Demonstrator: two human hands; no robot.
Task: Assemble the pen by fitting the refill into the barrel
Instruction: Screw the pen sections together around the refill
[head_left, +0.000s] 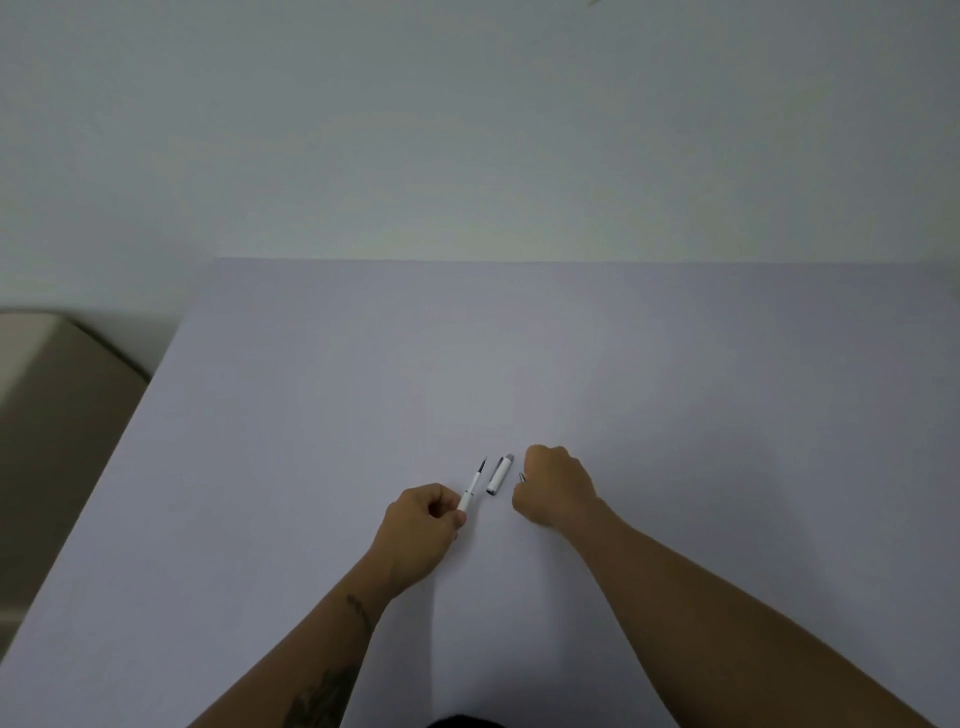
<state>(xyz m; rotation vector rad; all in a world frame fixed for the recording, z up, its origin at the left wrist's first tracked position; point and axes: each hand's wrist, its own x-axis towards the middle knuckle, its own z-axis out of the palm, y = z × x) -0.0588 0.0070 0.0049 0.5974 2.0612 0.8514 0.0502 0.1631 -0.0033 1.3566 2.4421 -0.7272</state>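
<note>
1. Pale lavender-grey flat table top (571, 353), far edge flush against plain white wall (467, 130); beige box-like block (57, 415) off the left edge, lower down.
2. Left hand (421, 525) curled, fingertips pinched on the near end of slim white plastic refill piece with dark thin tip (472, 486); tip angled up and away toward the far edge.
3. Short white pen barrel with grey metal end (500, 475) lying on the table just right of the refill, near the middle of the near half, roughly parallel to it, not touching either hand.
4. Right hand (556, 486) closed in a loose fist just right of the barrel; small grey pointed piece (521, 476) poking from its fingers. Too small to tell which part.
5. Nothing between refill and barrel; narrow gap of bare table only.
6. Dark tattoo marks (327, 691) on left forearm.
</note>
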